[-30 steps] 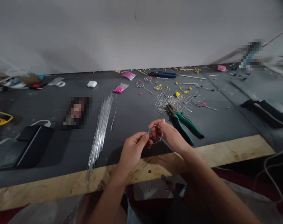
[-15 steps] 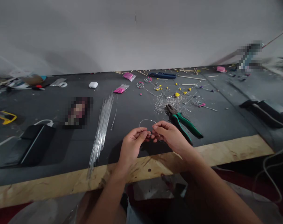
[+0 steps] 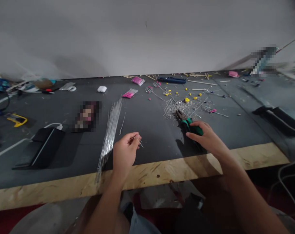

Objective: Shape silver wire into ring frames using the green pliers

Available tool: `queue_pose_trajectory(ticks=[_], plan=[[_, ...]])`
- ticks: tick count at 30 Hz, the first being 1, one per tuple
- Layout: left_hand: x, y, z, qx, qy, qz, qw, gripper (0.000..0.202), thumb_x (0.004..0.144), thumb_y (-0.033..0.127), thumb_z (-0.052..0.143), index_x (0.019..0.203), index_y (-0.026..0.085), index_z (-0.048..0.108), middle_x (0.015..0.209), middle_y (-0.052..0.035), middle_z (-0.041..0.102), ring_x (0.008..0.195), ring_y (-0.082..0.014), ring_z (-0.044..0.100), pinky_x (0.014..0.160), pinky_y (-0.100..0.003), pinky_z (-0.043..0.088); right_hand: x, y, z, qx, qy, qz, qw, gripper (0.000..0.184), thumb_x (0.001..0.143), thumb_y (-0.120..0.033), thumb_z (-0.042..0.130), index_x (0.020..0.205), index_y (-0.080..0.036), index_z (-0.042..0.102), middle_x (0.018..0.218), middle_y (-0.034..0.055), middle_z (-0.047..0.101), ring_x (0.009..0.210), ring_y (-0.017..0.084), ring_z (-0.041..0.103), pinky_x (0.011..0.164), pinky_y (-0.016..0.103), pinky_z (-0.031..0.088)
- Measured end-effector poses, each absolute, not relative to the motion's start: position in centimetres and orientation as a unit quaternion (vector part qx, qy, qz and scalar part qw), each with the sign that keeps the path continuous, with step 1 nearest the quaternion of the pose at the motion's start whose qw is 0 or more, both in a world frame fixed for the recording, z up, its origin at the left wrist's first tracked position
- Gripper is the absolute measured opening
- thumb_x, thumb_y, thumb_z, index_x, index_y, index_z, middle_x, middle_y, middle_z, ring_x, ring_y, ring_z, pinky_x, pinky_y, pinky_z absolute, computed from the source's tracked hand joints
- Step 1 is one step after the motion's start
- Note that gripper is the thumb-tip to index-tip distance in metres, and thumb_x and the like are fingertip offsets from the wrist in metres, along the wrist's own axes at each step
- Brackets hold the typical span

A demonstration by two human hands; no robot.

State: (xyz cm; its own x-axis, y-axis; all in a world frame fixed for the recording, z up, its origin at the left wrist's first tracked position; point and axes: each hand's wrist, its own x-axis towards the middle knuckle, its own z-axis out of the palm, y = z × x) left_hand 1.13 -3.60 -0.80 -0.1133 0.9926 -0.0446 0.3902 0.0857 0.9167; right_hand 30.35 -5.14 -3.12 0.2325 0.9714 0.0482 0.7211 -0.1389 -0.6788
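My left hand point(image 3: 126, 151) pinches a thin metal wire point(image 3: 141, 143) between thumb and fingertips, just right of the bundle of straight wires point(image 3: 110, 128). Most of the held wire is hidden by the fingers; one short end sticks out to the right. On the right, my right hand point(image 3: 207, 136) is closed around the green handles of the pliers point(image 3: 186, 122), which lie on the dark tabletop. Their metal jaws point away from me, toward a pile of cut wire pieces point(image 3: 173, 109). A short twisted wire point(image 3: 122, 123) lies beside the bundle.
Pink bead bags point(image 3: 130, 93), a dark blue cutter point(image 3: 171, 80), wire-and-bead pieces point(image 3: 149, 89) and yellow bits point(image 3: 187, 100) lie toward the wall. At left are a white earbud case point(image 3: 102, 89), a black stand-like object point(image 3: 40, 148) and a yellow-handled tool point(image 3: 17, 120). A wooden strip point(image 3: 159, 174) edges the table.
My hands have moved apart. The wire, earlier a round loop held by both hands, is now in the left alone. My right hand has moved right onto the pliers.
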Motion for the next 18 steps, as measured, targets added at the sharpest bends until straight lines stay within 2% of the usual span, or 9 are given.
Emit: queue_pose_trajectory(ticks=[2, 5, 11, 13, 15, 17, 18], plan=[[0.5, -3.4, -0.9, 0.559, 0.651, 0.373, 0.354, 0.024, 0.078, 0.033, 0.058, 0.092, 0.016, 0.067, 0.075, -0.0037, 0.071, 0.054, -0.0114, 0.061, 0.054, -0.023, 0.051, 30.6, -5.1, -3.7, -0.749, -0.598, 0.175, 0.224, 0.043, 0.067, -0.051, 0.065, 0.101, -0.026, 0.057, 0.127, 0.0099, 0.046, 0.12, 0.036, 0.039, 0.094, 0.054, 0.031], [-0.3, -3.1, -1.0, 0.577, 0.672, 0.33, 0.326, 0.025, 0.078, 0.034, 0.056, 0.091, 0.017, 0.068, 0.074, -0.0035, 0.071, 0.052, -0.0124, 0.063, 0.054, -0.024, 0.051, 30.7, -5.0, -4.2, -0.753, -0.615, 0.155, 0.174, 0.048, 0.06, -0.052, 0.069, 0.098, -0.026, 0.055, 0.131, 0.0107, 0.042, 0.12, 0.038, 0.038, 0.095, 0.055, 0.03], [-1.1, -2.9, -0.9, 0.569, 0.687, 0.302, 0.337, 0.025, 0.076, 0.034, 0.056, 0.091, 0.017, 0.068, 0.073, -0.0033, 0.071, 0.053, -0.0126, 0.063, 0.052, -0.024, 0.051, 31.9, -4.3, -3.7, -0.728, -0.631, 0.187, 0.192, 0.033, 0.063, -0.039, 0.066, 0.089, -0.02, 0.057, 0.121, 0.0126, 0.052, 0.114, 0.032, 0.047, 0.094, 0.043, 0.037], [-1.0, -2.9, -0.8, 0.558, 0.683, 0.305, 0.36, 0.025, 0.076, 0.034, 0.057, 0.09, 0.017, 0.067, 0.072, -0.0029, 0.07, 0.052, -0.012, 0.062, 0.05, -0.023, 0.05, 32.2, -4.2, -3.1, -0.736, -0.612, 0.207, 0.202, 0.032, 0.064, -0.036, 0.064, 0.091, -0.02, 0.061, 0.111, 0.0094, 0.059, 0.104, 0.029, 0.055, 0.087, 0.04, 0.042], [-0.9, -2.8, -0.7, 0.551, 0.677, 0.304, 0.381, 0.024, 0.076, 0.035, 0.057, 0.089, 0.017, 0.067, 0.07, -0.0025, 0.069, 0.052, -0.0117, 0.061, 0.049, -0.022, 0.05, 32.3, -4.5, -2.4, -0.746, -0.574, 0.263, 0.213, 0.035, 0.066, -0.037, 0.062, 0.097, -0.021, 0.063, 0.089, 0.0037, 0.065, 0.084, 0.025, 0.062, 0.071, 0.034, 0.046], [-0.9, -2.6, -0.6, 0.55, 0.673, 0.299, 0.395, 0.024, 0.076, 0.036, 0.057, 0.086, 0.016, 0.066, 0.069, -0.0026, 0.069, 0.051, -0.0113, 0.061, 0.049, -0.022, 0.049, 32.2, -5.0, -1.7, -0.737, -0.528, 0.344, 0.244, 0.034, 0.07, -0.037, 0.058, 0.099, -0.021, 0.065, 0.072, -0.0006, 0.064, 0.068, 0.02, 0.062, 0.06, 0.029, 0.045], [-0.9, -2.5, -0.6, 0.549, 0.673, 0.297, 0.396, 0.024, 0.076, 0.036, 0.056, 0.084, 0.016, 0.066, 0.07, -0.0028, 0.069, 0.051, -0.0112, 0.061, 0.048, -0.022, 0.049, 31.9, -5.4, -1.4, -0.724, -0.506, 0.384, 0.27, 0.032, 0.071, -0.034, 0.056, 0.099, -0.021, 0.065, 0.071, -0.0011, 0.064, 0.066, 0.018, 0.061, 0.059, 0.028, 0.044]])
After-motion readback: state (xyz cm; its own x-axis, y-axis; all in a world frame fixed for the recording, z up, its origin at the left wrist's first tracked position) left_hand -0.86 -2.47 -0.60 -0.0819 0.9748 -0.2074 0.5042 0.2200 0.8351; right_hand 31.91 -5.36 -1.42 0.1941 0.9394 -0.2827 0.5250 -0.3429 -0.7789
